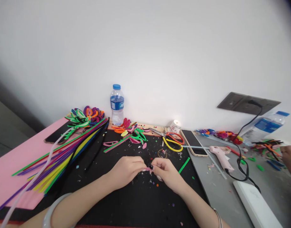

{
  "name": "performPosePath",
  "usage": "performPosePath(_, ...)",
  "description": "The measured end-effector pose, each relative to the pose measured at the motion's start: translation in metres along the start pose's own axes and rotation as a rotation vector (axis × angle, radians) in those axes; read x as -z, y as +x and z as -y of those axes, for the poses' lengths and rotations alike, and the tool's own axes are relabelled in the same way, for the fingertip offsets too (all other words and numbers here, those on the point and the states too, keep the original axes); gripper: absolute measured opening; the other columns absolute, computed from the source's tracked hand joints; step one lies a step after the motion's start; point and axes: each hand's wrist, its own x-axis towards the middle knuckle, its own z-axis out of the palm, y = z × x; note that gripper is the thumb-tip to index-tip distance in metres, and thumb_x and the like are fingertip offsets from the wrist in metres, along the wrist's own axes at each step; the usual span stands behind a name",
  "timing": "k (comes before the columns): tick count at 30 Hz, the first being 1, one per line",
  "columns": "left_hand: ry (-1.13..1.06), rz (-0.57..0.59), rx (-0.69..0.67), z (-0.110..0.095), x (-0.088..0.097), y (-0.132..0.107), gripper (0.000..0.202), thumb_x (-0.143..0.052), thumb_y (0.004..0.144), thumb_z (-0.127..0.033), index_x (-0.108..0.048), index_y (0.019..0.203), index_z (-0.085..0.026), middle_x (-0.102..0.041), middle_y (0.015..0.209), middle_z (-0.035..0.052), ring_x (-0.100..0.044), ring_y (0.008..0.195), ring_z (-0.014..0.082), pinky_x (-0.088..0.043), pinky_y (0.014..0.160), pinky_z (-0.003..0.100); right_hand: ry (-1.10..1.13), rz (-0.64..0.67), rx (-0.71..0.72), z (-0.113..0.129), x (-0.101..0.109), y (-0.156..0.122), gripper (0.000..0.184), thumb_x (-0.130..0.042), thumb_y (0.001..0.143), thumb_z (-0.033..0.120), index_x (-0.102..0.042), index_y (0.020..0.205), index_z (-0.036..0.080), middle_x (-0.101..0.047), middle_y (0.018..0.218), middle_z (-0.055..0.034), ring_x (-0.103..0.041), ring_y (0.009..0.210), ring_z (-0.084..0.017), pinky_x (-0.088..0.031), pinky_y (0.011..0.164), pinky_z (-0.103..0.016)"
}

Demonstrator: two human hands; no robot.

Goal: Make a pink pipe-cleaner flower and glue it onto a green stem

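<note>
Over the black mat (136,205), my left hand (127,171) and my right hand (166,172) meet, fingertips almost touching. Both are closed in a pinch on a short pink pipe cleaner (147,169), most of it covered by my fingers. Just to the right of my right hand lies a green pipe cleaner (184,165). Beyond my hands, bent green loops (138,135) and pink loops of pipe cleaner are heaped with orange ones. Scissors (172,141) with red and yellow handles rest at the back of the mat.
Long coloured pipe cleaners (64,158) fan out on the left over pink board (7,177). A water bottle (117,106) stands by the wall. To the right are a phone (194,143), a pink glue gun (221,156) with cable, a white power strip (256,204) and another person's hand (289,158).
</note>
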Motion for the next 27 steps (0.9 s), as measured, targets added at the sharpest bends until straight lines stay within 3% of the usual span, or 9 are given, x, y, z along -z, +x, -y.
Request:
performPosePath(8, 0.035, 0.037, -0.029, -0.0004, 0.0014, -0.0008, 0.026, -0.039, 0.091, -0.017, -0.065, 0.093, -0.019, -0.066, 0.086, 0.0021, -0.061, 0.076, 0.0123, -0.044, 0.068, 0.021, -0.068, 0.047, 0.019, -0.0041, 0.0, 0.0, 0.02, -0.054, 0.08, 0.029, -0.053, 0.064, 0.016, -0.036, 0.05, 0.0074, -0.029, 0.045, -0.007, -0.02, 0.044, -0.022)
performPosePath(15, 0.075, 0.054, -0.056, 0.0012, 0.0001, -0.0026, 0.026, -0.038, 0.091, -0.017, -0.064, 0.091, -0.018, -0.065, 0.082, 0.003, -0.059, 0.073, 0.0128, -0.043, 0.065, 0.021, -0.109, 0.064, 0.03, -0.0039, -0.0022, -0.001, 0.022, -0.054, 0.081, 0.032, -0.053, 0.065, 0.016, -0.041, 0.052, 0.006, -0.033, 0.047, -0.008, -0.025, 0.045, -0.021)
performPosePath(27, 0.089, 0.052, -0.06, 0.0031, -0.0022, -0.0034, 0.027, -0.038, 0.092, -0.019, -0.065, 0.089, -0.018, -0.065, 0.081, 0.0031, -0.059, 0.071, 0.0124, -0.043, 0.064, 0.021, -0.075, 0.067, 0.021, -0.0064, -0.0016, -0.0002, 0.025, -0.057, 0.08, 0.036, -0.055, 0.065, 0.016, -0.041, 0.051, 0.0063, -0.032, 0.046, -0.007, -0.023, 0.045, -0.021)
